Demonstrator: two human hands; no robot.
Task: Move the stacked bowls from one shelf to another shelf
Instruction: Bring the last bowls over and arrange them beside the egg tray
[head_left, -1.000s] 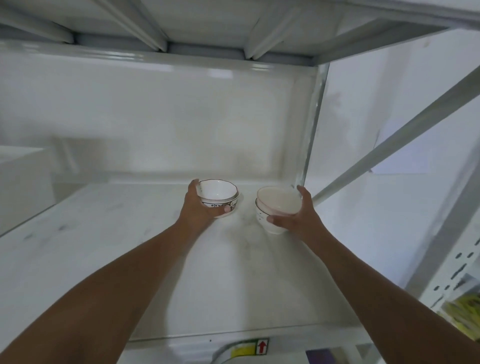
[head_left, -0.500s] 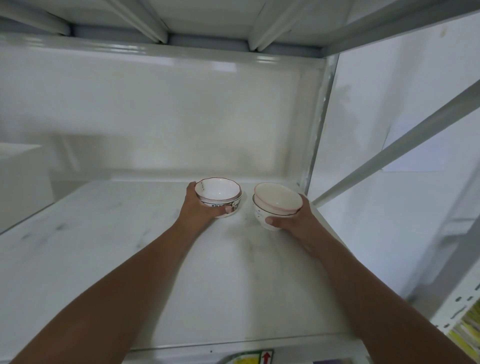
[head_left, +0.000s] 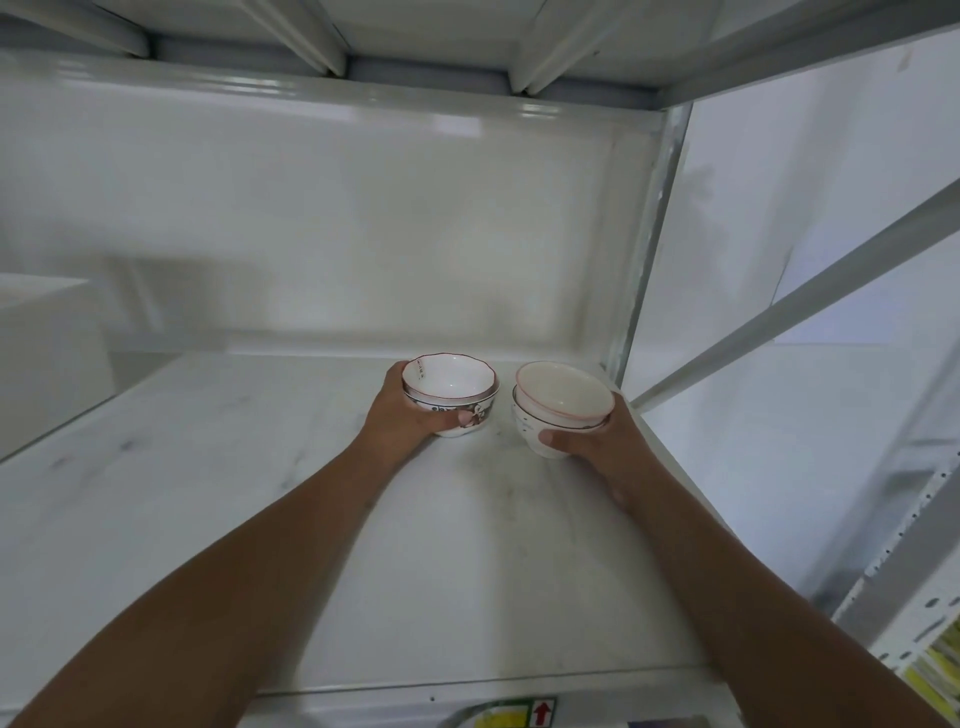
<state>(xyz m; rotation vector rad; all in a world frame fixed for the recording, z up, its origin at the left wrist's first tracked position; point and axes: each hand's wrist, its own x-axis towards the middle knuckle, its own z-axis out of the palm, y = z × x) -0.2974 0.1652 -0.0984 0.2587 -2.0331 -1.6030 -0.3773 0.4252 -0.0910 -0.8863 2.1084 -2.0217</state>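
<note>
Near the centre of the frame, a little right of the middle, two small stacks of bowls sit close together toward the back of a white shelf (head_left: 218, 499). The left hand (head_left: 402, 421) is wrapped around the left stack of bowls (head_left: 451, 395), thumb across the patterned front and fingers curled round the far side. The right hand (head_left: 597, 441) is closed around the right stack of bowls (head_left: 558, 410), thumb pressed on the lower bowl's near side. This right stack leans, its top bowl tipped toward the left of the frame. Each stack looks like two nested bowls, though the exact count is hard to tell.

Whether the stacks rest on the shelf or are held just above it cannot be told; their bases are hidden by the hands. So it is unclear whether this is the pick-up or the set-down. Judging from the bare shelf around them and both hands gripping, the move is at one of its ends: either the stacks are arriving here and only the release is left, or the whole carry is still ahead.

As for writing, the left stack carries a dark pattern and some small marks inside the rim, too small to read. At the bottom edge of the frame, a yellow label (head_left: 501, 717) with a red upward arrow (head_left: 542, 712) shows below the shelf; no words are legible on it.
</note>
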